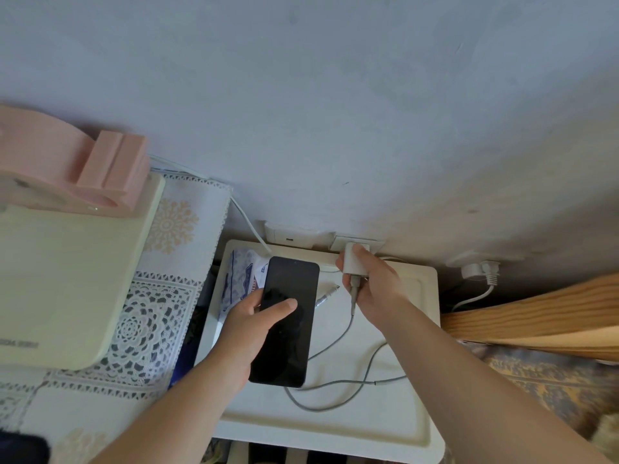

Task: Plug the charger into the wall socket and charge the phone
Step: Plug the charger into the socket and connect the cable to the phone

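Pinching the boxy white charger [354, 262] at the wall socket [360, 243] — seemingly inserted — right hand [375, 286]; left hand [249, 324] clasps the glossy black phone [284, 321].

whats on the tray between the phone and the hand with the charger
In the head view, a small metal-tipped cable plug lies on the white tray between the phone and the right hand gripping the charger.

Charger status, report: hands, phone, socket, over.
Right hand holds charger at wall socket, seating unclear. Left hand grips phone, screen dark. Cable loose on white tray; nothing blocking.

The right hand [371, 283] hides the charger's [352, 262] prongs and socket [375, 244] face.
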`<state>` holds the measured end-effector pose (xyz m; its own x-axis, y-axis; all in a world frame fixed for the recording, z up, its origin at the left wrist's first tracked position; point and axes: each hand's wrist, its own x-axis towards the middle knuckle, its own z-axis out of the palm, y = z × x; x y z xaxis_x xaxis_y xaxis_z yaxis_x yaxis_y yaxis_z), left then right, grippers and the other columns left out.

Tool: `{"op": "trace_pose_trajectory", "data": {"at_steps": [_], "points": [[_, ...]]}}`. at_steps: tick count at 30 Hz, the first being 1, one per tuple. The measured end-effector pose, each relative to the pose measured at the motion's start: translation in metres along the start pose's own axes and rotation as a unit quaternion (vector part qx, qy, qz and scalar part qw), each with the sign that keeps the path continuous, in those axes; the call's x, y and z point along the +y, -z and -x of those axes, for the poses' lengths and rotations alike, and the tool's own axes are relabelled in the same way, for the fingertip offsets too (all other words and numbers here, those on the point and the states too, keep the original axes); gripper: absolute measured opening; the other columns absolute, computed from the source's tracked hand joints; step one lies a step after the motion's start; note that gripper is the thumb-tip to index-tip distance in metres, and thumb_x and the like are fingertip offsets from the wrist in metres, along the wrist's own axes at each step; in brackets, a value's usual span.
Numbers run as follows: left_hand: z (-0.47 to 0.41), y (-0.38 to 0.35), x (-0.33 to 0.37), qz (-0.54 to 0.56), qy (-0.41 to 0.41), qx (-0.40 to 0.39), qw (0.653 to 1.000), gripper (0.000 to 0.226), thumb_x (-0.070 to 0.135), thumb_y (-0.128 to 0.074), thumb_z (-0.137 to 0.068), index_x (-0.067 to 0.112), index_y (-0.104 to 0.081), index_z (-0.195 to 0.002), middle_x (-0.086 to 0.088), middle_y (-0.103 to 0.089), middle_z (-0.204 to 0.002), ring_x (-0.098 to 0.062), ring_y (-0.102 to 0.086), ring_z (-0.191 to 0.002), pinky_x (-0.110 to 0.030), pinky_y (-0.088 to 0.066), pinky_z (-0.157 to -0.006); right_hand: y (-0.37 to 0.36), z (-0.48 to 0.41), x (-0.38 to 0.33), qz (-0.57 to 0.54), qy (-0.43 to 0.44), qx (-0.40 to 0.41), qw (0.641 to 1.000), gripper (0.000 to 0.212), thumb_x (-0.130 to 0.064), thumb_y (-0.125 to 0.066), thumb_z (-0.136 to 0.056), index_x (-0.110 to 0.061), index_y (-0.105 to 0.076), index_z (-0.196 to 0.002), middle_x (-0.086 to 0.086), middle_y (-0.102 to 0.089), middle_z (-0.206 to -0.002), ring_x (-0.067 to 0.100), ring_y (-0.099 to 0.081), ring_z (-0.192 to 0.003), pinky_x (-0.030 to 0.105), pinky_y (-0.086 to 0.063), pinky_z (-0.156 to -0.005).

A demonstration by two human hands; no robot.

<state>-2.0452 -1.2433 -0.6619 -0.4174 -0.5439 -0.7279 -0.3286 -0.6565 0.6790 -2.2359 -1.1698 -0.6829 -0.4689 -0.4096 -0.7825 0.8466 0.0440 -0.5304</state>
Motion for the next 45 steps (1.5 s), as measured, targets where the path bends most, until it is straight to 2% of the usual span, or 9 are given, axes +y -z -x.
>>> {"op": "trace_pose_trajectory", "data": {"at_steps": [4,8,14,18,23,29,37,41,45], "points": [[0.0,0.001,0.002,0.011,-0.001,-0.001,1.0,0.024,0.028,-0.08,-0.075,0.034,-0.074,-0.098,0.012,-0.077,-0.099,-0.014,-0.068,-0.098,-0.035,-0.05,-0.087,0.004,0.014,0.012,0.11,0.004,0.019,0.994,0.028,-0.032,-0.07,-0.084,-0.015,-0.06,-0.104,0.007,-0.069,-0.104,0.02,-0.069,-0.098,0.034,-0.057,-0.085],[0.001,0.003,0.004,0.027,-0.007,-0.004,1.0,0.022,0.023,-0.079,-0.076,0.035,-0.077,-0.094,0.008,-0.079,-0.096,-0.008,-0.073,-0.084,-0.029,-0.053,-0.074,0.008,0.041,0.032,0.298,0.136,0.14,0.934,0.042,-0.032,-0.061,-0.087,-0.024,-0.048,-0.126,-0.012,-0.058,-0.112,0.007,-0.056,-0.097,0.017,-0.04,-0.067],[0.004,0.005,0.005,0.047,-0.008,0.007,0.999,0.021,0.018,-0.077,-0.078,0.026,-0.076,-0.098,0.003,-0.079,-0.092,-0.014,-0.075,-0.08,-0.024,-0.058,-0.06,0.008,0.082,0.059,0.298,0.259,0.134,0.909,0.033,-0.017,-0.054,-0.092,-0.037,-0.051,-0.118,-0.018,-0.054,-0.116,-0.006,-0.053,-0.104,0.012,-0.042,-0.081],[0.008,0.006,0.004,0.046,-0.015,0.015,0.999,0.015,0.017,-0.077,-0.079,0.03,-0.078,-0.088,0.001,-0.08,-0.089,-0.017,-0.075,-0.079,-0.027,-0.059,-0.06,-0.015,0.078,0.077,0.332,0.194,0.106,0.917,0.032,-0.017,-0.047,-0.095,-0.039,-0.053,-0.118,-0.024,-0.057,-0.11,-0.006,-0.056,-0.096,0.016,-0.046,-0.083],[0.01,0.012,0.001,0.056,-0.02,0.035,0.998,0.017,0.021,-0.077,-0.078,0.031,-0.076,-0.092,0.001,-0.079,-0.09,-0.017,-0.075,-0.08,-0.029,-0.059,-0.057,-0.031,0.045,0.085,0.369,0.082,0.212,0.901,0.031,-0.019,-0.046,-0.096,-0.015,-0.054,-0.125,-0.003,-0.058,-0.103,0.018,-0.053,-0.086,0.032,-0.05,-0.076],[0.009,0.015,0.0,0.063,-0.019,0.037,0.997,0.019,0.022,-0.078,-0.078,0.03,-0.075,-0.095,-0.001,-0.079,-0.094,-0.02,-0.075,-0.082,-0.032,-0.06,-0.059,-0.037,0.021,0.092,0.396,0.063,0.246,0.882,0.028,-0.024,-0.056,-0.088,-0.003,-0.052,-0.106,0.015,-0.065,-0.109,0.033,-0.061,-0.102,0.037,-0.051,-0.083],[0.006,0.015,-0.009,0.059,-0.024,0.024,0.998,0.02,0.018,-0.076,-0.08,0.028,-0.075,-0.097,-0.002,-0.079,-0.095,-0.022,-0.075,-0.084,-0.032,-0.06,-0.061,-0.034,0.018,0.096,0.426,0.078,0.252,0.865,0.019,-0.02,-0.055,-0.088,-0.007,-0.057,-0.101,0.012,-0.067,-0.1,0.031,-0.063,-0.095,0.037,-0.053,-0.08],[0.005,0.014,-0.008,0.069,-0.018,0.033,0.997,0.022,0.016,-0.076,-0.08,0.024,-0.074,-0.1,-0.003,-0.079,-0.094,-0.022,-0.075,-0.082,-0.029,-0.059,-0.057,-0.029,0.035,0.09,0.379,0.096,0.235,0.89,0.012,-0.024,-0.059,-0.084,-0.019,-0.059,-0.094,-0.003,-0.068,-0.081,0.019,-0.066,-0.077,0.029,-0.049,-0.065],[0.005,0.014,-0.006,0.058,-0.007,0.044,0.997,0.022,0.019,-0.077,-0.079,0.026,-0.074,-0.099,-0.002,-0.079,-0.094,-0.025,-0.075,-0.086,-0.039,-0.061,-0.067,-0.013,0.062,0.085,0.318,0.116,0.17,0.926,0.009,-0.024,-0.064,-0.085,-0.023,-0.062,-0.093,-0.007,-0.073,-0.078,0.009,-0.071,-0.067,0.032,-0.059,-0.069]]}}
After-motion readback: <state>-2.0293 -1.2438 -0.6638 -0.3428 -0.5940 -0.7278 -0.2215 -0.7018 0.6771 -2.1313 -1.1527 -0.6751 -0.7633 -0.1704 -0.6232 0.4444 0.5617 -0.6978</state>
